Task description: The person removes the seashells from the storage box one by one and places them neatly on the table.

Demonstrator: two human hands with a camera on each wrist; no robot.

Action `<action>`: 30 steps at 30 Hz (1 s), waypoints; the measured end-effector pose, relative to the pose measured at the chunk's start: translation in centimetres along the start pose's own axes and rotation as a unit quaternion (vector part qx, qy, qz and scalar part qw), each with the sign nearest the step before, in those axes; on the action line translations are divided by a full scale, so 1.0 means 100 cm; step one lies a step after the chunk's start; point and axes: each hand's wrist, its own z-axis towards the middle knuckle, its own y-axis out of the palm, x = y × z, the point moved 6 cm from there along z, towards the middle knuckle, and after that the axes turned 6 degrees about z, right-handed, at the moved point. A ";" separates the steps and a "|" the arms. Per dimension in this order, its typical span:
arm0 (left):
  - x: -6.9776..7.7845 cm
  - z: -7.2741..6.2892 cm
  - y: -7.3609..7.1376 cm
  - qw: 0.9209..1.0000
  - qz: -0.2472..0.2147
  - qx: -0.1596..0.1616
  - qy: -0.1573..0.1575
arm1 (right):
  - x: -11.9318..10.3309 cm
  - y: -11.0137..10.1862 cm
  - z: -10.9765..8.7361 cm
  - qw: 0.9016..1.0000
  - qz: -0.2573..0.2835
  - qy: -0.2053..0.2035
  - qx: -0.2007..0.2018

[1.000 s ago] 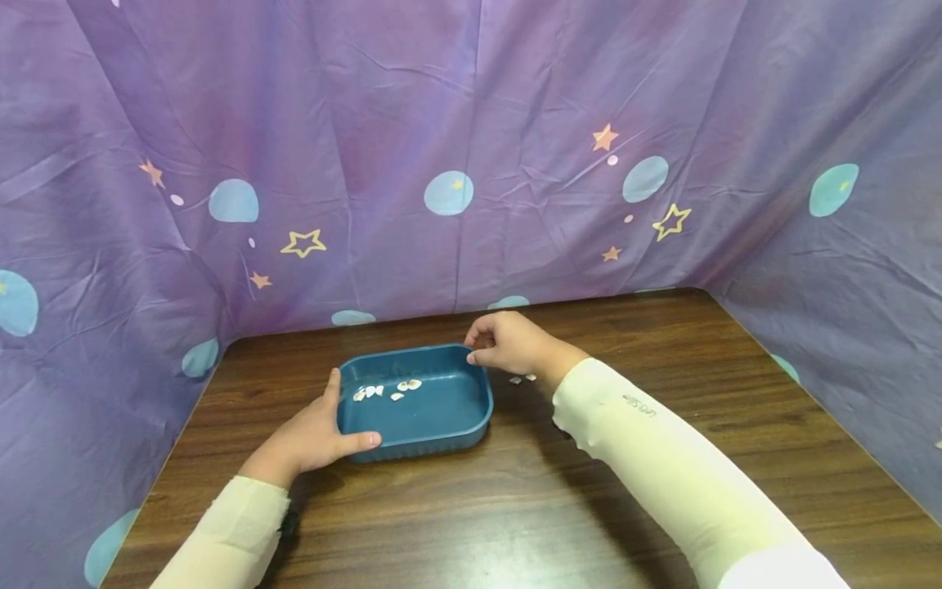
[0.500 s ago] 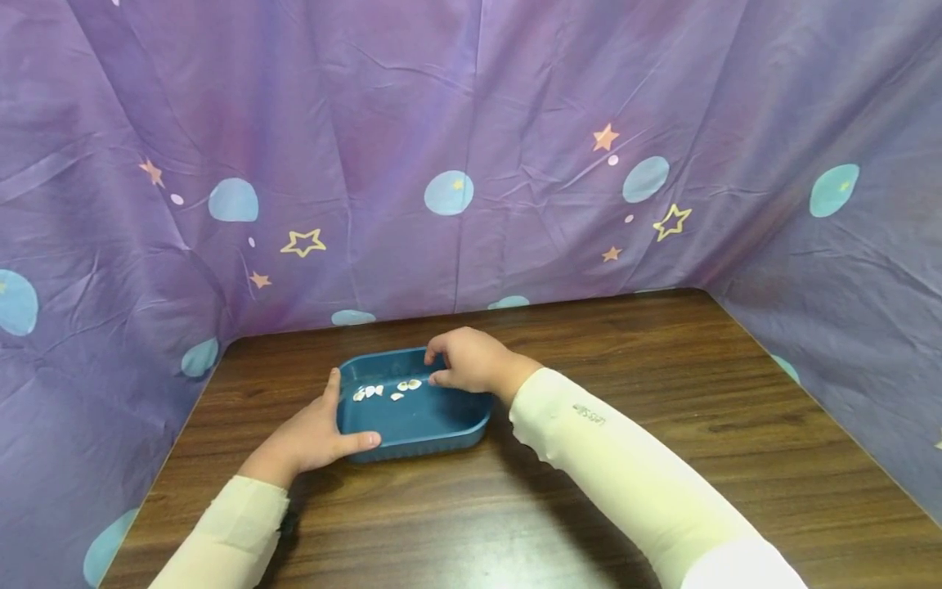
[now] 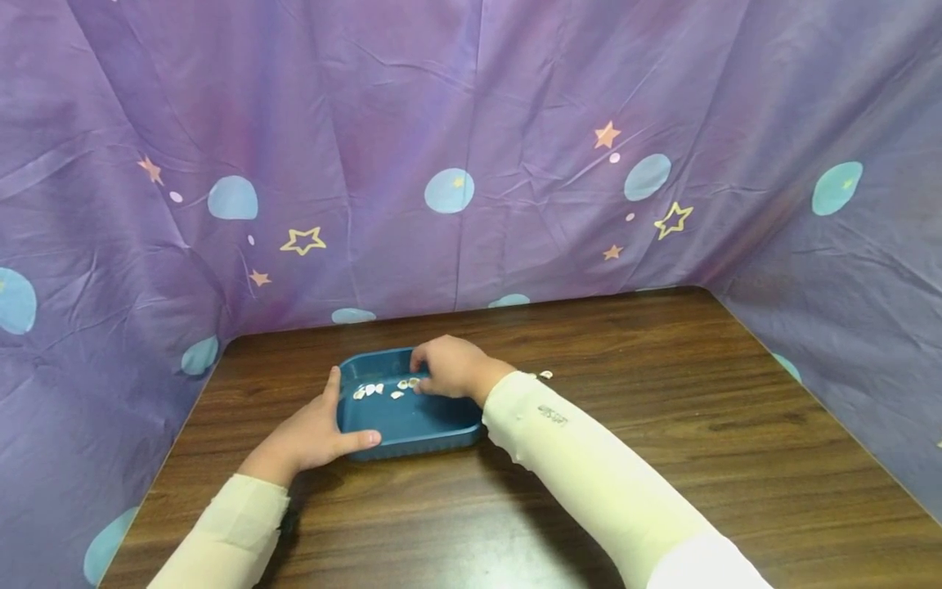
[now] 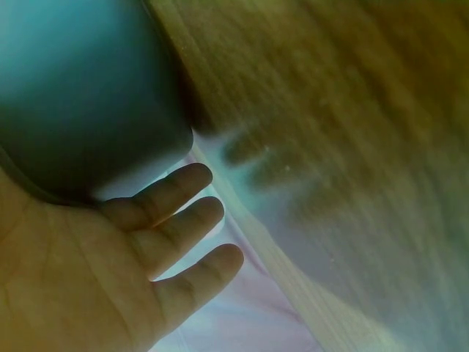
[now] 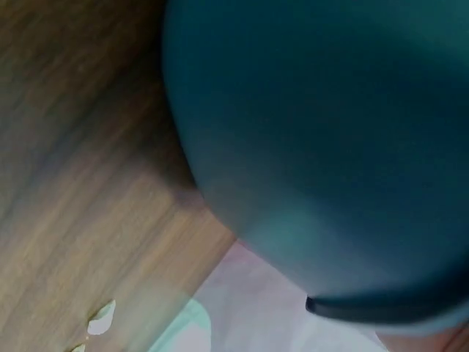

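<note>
- Steadying the blue tray [image 3: 427, 446] looks like work for the left hand [image 3: 312, 433], at eight o'clock on the rim, fingers straight and spread wide; light, even pressure should do, as a hard push might slide it.
- The tray sits flat on the wooden table [image 3: 456, 507].
- Inside it, white pieces [image 3: 370, 391] lie loose from nine o'clock to the middle; low fingertips would disturb them least.
- The right hand [image 3: 452, 368] reaches in from two o'clock, thumb and forefinger narrowly apart; I cannot tell whether they hold anything.
- Outside, toward two o'clock, two more pieces [image 3: 546, 375] lie beyond the right sleeve [image 3: 589, 466]; best lift it clear of them.
- Farthest, at twelve, hangs a purple curtain [image 3: 368, 123].
</note>
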 end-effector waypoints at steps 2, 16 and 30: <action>0.000 0.000 0.000 1.000 -0.001 -0.002 -0.002 | -0.001 0.003 0.001 1.000 -0.002 0.004 -0.004; -0.002 0.001 0.001 1.000 0.002 -0.004 -0.007 | 0.002 0.022 0.005 0.998 0.043 0.027 -0.035; -0.003 0.001 0.001 1.000 0.005 -0.006 -0.009 | 0.009 0.034 0.006 0.996 0.071 0.043 -0.034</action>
